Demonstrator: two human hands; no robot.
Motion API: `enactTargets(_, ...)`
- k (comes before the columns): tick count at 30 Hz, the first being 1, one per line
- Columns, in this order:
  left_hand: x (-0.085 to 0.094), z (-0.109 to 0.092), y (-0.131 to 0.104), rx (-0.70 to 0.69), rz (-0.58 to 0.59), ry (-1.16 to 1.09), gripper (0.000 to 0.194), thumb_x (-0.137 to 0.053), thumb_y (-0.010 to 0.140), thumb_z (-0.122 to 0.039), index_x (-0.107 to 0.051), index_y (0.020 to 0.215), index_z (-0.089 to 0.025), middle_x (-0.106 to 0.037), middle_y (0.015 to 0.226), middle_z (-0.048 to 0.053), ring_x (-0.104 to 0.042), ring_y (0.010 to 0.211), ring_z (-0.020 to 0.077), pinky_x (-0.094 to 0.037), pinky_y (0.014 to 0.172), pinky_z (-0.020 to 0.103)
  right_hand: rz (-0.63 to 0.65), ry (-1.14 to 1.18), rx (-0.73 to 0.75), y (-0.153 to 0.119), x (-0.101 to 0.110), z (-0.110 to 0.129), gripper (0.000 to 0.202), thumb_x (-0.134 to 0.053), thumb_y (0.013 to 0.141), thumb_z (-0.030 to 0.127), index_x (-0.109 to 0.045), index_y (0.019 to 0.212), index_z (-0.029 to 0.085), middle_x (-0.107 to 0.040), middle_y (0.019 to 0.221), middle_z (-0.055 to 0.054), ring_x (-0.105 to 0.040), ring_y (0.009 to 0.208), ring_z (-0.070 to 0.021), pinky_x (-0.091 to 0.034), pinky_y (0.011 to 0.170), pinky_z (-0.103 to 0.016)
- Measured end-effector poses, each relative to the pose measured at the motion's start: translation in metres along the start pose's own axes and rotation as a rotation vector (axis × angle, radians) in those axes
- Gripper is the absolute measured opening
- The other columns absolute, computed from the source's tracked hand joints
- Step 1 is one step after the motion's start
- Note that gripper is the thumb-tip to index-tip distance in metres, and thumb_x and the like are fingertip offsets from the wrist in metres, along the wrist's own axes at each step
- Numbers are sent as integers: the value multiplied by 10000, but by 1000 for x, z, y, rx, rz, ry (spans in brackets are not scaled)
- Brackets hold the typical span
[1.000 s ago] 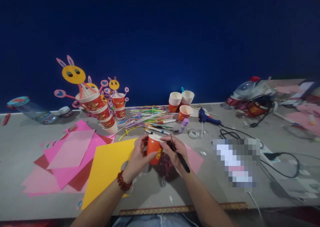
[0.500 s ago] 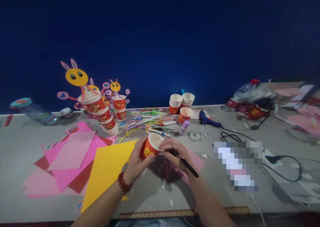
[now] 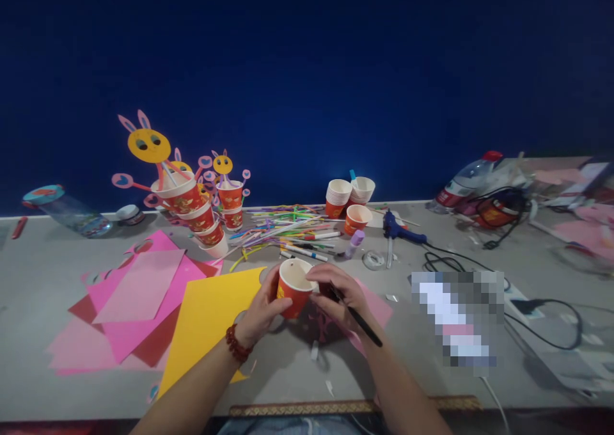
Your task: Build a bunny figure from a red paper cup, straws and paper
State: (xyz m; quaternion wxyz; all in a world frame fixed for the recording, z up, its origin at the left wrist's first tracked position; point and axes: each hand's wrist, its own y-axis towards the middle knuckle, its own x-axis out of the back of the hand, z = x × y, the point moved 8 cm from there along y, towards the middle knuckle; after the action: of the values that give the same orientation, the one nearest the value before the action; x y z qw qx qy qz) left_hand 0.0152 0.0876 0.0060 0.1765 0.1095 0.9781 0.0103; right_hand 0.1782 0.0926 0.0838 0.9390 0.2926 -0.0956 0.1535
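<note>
A red paper cup [image 3: 293, 297] with gold print and a white inside stands tilted between my hands, its mouth towards me. My left hand [image 3: 261, 310] is wrapped round its left side, the thumb across the front. A small dark spot, perhaps a hole, shows inside near the rim. In my right hand [image 3: 338, 294] lies a slim black-handled tool [image 3: 362, 325] with a thin pointed end; its exact kind is unclear. The fingers of that hand also touch the cup's right rim. Yellow card [image 3: 206, 320] lies beneath my left forearm, and pink paper [image 3: 377, 304] lies behind my right hand.
Pink sheets [image 3: 139, 288] are piled on the left. Behind them stand stacked-cup figures [image 3: 196, 221] with yellow faces. Drinking straws and markers [image 3: 283, 233] spread across the back, near stacked cups [image 3: 338, 198], a glue stick [image 3: 354, 244], a tape roll [image 3: 373, 260] and a blue glue gun [image 3: 400, 231].
The cup has turned in my left hand, so its gold print now faces further left and the dark spot shows inside. My right hand still keeps the black-handled tool.
</note>
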Motion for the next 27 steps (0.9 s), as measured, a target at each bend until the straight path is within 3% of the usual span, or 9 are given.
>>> enactTargets(5,-6,4,1,51,30,-166,716,-817,692,-392,-539,1331,-227,-580,1377,115,-504,1285,331,-409,1061,431,-5,62,-47,-1,-3,-9,196,-699,865,255,-723,1058,268,-693,1064,-62,-655,1006,-227,-508,900,-356)
enactTargets(15,-6,11,2,86,26,-202,694,-797,707,-319,-522,1341,-250,-595,1352,86,-507,1278,323,-423,1047,417,-25,36,-62,1,-6,-5,123,-669,882,254,-717,995,248,-667,1010,-60,-647,936,-210,-492,819,-320)
enactTargets(23,-11,10,2,81,67,-102,631,-726,770,-370,-504,1343,-231,-582,1363,88,-526,1260,311,-418,1066,441,-45,28,-125,2,-8,-6,103,-685,855,292,-667,812,200,-622,844,-27,-595,742,-171,-452,685,-284)
enactTargets(27,-4,11,1,14,67,98,683,-737,786,-387,-449,1384,-228,-563,1385,98,-496,1298,305,-384,1108,445,-15,-17,-107,3,-10,-3,83,-673,849,275,-665,819,198,-611,812,-18,-552,661,-148,-423,621,-266)
